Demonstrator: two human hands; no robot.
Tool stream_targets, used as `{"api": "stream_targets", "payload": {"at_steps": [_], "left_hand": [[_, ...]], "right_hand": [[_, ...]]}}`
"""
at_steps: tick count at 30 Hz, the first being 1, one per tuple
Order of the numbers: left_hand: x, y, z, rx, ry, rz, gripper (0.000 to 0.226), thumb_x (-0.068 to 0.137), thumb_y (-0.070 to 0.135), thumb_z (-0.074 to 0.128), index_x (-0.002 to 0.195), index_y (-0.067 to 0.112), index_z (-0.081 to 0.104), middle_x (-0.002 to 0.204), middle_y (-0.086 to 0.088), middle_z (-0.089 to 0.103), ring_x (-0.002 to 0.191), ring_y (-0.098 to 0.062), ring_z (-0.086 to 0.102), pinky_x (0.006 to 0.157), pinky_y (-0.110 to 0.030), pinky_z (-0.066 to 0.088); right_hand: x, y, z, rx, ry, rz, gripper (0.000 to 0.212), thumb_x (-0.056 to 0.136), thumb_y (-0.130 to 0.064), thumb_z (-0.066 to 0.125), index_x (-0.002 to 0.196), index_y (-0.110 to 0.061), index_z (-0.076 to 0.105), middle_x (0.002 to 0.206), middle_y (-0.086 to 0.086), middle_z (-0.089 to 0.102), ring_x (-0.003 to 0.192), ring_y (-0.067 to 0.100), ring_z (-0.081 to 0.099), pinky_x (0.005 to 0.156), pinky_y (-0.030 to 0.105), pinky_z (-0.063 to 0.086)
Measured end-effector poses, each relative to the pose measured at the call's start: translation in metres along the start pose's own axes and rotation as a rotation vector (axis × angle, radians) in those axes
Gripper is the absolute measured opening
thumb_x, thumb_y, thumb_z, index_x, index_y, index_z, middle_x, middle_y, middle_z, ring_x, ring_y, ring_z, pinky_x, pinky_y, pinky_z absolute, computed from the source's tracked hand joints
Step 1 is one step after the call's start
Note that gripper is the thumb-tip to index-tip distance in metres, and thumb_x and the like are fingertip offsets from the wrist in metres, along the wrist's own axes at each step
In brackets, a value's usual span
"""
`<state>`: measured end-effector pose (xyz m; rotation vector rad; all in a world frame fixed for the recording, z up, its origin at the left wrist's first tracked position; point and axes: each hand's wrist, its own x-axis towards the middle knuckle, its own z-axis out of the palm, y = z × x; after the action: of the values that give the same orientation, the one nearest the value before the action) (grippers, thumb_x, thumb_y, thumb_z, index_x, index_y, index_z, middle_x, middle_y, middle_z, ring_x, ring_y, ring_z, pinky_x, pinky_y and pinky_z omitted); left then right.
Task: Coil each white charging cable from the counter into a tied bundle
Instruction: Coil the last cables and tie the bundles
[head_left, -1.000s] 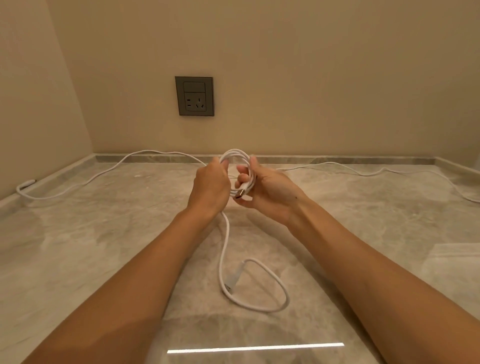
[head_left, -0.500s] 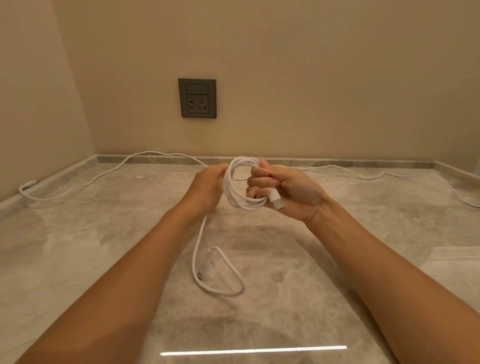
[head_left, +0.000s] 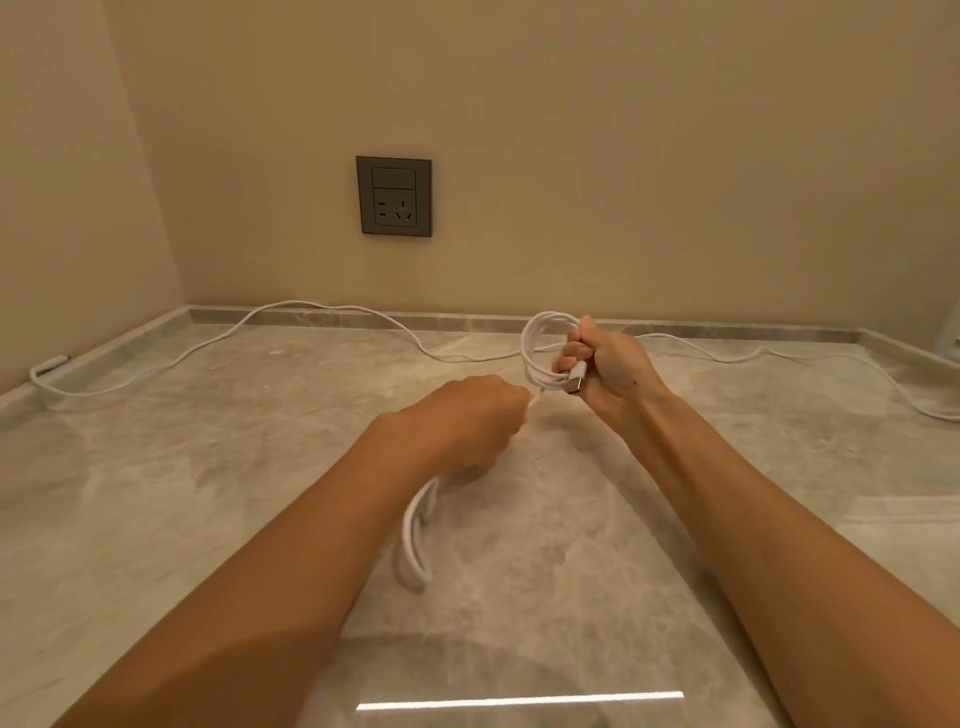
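Coil (head_left: 540, 347): clenched in right hand (head_left: 609, 365), held above counter (head_left: 208, 467). Loose tail (head_left: 413, 540): pinched in left hand (head_left: 467, 421), dangling below. Best kept taut, wound crosswise round loops, end tucked through without loosening right grip.

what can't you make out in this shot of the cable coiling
Head view only.
1. Left hand: fingertips hidden behind its own back.
2. Loose tail: motion-blurred, its plug lost.
3. Cable coil: right hand covers one side, loop count unclear.
4. Second cable: right end cut off by the frame edge.
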<state>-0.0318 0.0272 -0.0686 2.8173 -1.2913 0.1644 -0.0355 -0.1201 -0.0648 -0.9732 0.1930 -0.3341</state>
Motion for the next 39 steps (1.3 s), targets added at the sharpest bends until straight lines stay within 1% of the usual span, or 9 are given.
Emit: {"api": "stream_targets", "payload": {"at_steps": [7, 11, 14, 18, 21, 28, 34, 37, 39], "left_hand": [[-0.003, -0.003, -0.010, 0.162, 0.353, 0.028, 0.021, 0.094, 0.003, 0.035, 0.106, 0.009, 0.051, 0.116, -0.006, 0.051, 0.102, -0.024, 0.049, 0.068, -0.030, 0.031], [-0.001, -0.013, -0.004, 0.023, 0.432, 0.033, 0.023, 0.096, 0.018, 0.043, 0.097, 0.003, 0.059, 0.134, -0.007, 0.039, 0.119, -0.021, 0.039, 0.088, -0.032, 0.036], [0.001, -0.021, 0.002, -0.132, 0.456, -0.003, 0.024, 0.096, 0.020, 0.045, 0.085, 0.003, 0.058, 0.131, -0.011, 0.044, 0.109, -0.025, 0.051, 0.085, -0.036, 0.044], [0.003, -0.022, 0.005, -0.143, 0.487, -0.001, 0.018, 0.096, 0.011, 0.045, 0.081, 0.010, 0.055, 0.093, -0.006, 0.061, 0.085, -0.023, 0.055, 0.067, -0.028, 0.035], [0.005, -0.027, 0.005, -0.136, 0.568, -0.055, 0.017, 0.092, 0.002, 0.046, 0.083, 0.006, 0.060, 0.089, -0.012, 0.066, 0.084, -0.030, 0.059, 0.068, -0.032, 0.036], [0.003, -0.027, 0.001, -0.207, 0.674, -0.117, 0.029, 0.096, 0.020, 0.048, 0.085, -0.003, 0.063, 0.088, -0.020, 0.068, 0.081, -0.033, 0.060, 0.058, -0.021, 0.021], [0.003, -0.041, -0.012, -0.732, 0.554, -0.278, 0.026, 0.083, 0.021, 0.067, 0.075, -0.004, 0.068, 0.048, 0.000, 0.058, 0.043, -0.012, 0.054, 0.049, -0.019, 0.044], [-0.002, -0.047, -0.012, -1.045, 0.395, -0.314, 0.030, 0.088, 0.019, 0.061, 0.064, 0.000, 0.059, 0.032, 0.004, 0.049, 0.027, -0.006, 0.048, 0.032, -0.015, 0.038], [-0.002, -0.048, -0.009, -1.061, 0.370, -0.266, 0.034, 0.091, 0.019, 0.056, 0.059, 0.007, 0.055, 0.030, 0.008, 0.044, 0.027, -0.002, 0.040, 0.032, -0.013, 0.033]], "right_hand": [[-0.004, 0.010, 0.004, -0.664, -0.002, -0.243, 0.042, 0.100, -0.011, 0.033, 0.058, -0.012, 0.039, 0.053, 0.000, 0.032, 0.048, 0.011, 0.032, 0.052, 0.024, 0.026], [-0.011, 0.019, 0.007, -0.831, -0.139, -0.234, 0.043, 0.100, -0.012, 0.033, 0.058, -0.013, 0.039, 0.055, -0.001, 0.032, 0.053, 0.011, 0.030, 0.054, 0.025, 0.027], [-0.013, 0.022, 0.008, -0.872, -0.231, -0.176, 0.039, 0.101, -0.013, 0.033, 0.065, -0.008, 0.046, 0.060, 0.005, 0.036, 0.053, 0.010, 0.030, 0.055, 0.023, 0.029], [-0.015, 0.025, 0.009, -0.861, -0.329, -0.094, 0.042, 0.100, -0.011, 0.035, 0.066, -0.007, 0.060, 0.068, 0.008, 0.038, 0.055, 0.009, 0.029, 0.059, 0.025, 0.027], [-0.022, 0.024, 0.013, -0.793, -0.370, -0.055, 0.038, 0.100, -0.010, 0.036, 0.069, -0.009, 0.056, 0.059, 0.000, 0.031, 0.053, 0.008, 0.028, 0.054, 0.019, 0.029], [-0.028, 0.029, 0.020, -0.741, -0.403, 0.002, 0.039, 0.102, -0.009, 0.032, 0.065, -0.010, 0.043, 0.059, -0.001, 0.032, 0.047, 0.004, 0.030, 0.046, 0.011, 0.031], [-0.030, 0.024, 0.014, -0.666, -0.605, 0.149, 0.040, 0.102, -0.011, 0.029, 0.066, -0.009, 0.044, 0.053, -0.006, 0.038, 0.048, 0.006, 0.034, 0.047, 0.015, 0.037], [-0.033, 0.020, 0.011, -0.565, -0.723, 0.221, 0.034, 0.101, -0.009, 0.028, 0.072, -0.009, 0.046, 0.052, -0.008, 0.040, 0.054, 0.008, 0.033, 0.054, 0.017, 0.036], [-0.032, 0.018, 0.009, -0.426, -0.773, 0.219, 0.026, 0.097, -0.011, 0.034, 0.075, -0.008, 0.047, 0.052, -0.007, 0.039, 0.054, 0.007, 0.036, 0.057, 0.016, 0.039]]}}
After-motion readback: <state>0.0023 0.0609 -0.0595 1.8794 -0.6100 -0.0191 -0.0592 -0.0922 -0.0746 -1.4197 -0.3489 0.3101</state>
